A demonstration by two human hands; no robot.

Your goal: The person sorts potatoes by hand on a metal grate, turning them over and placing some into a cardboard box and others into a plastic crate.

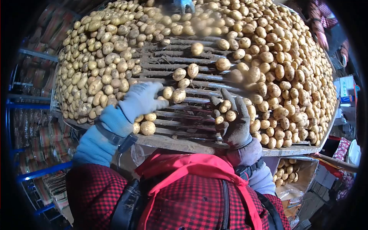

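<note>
My left hand (142, 100), in a grey-blue glove, reaches over the slatted sorting table (184, 138) with its fingers apart. Its fingertips are beside a pair of potatoes (178, 95) on the slats. Below that hand lies a larger potato (148, 128) at the near edge. My right hand (238, 124), in a dirty grey glove, is turned palm up with fingers partly curled around several small potatoes (230, 115). A few loose potatoes (179, 74) sit on the slats between the two heaps.
Potatoes are heaped at left (96, 86) and right (291, 88). Another person's blue-gloved hand (184, 5) is at the far edge; a second person's hand (322, 40) shows at upper right. A box of potatoes (285, 172) stands below right. Blue metal racking (34, 105) is at left.
</note>
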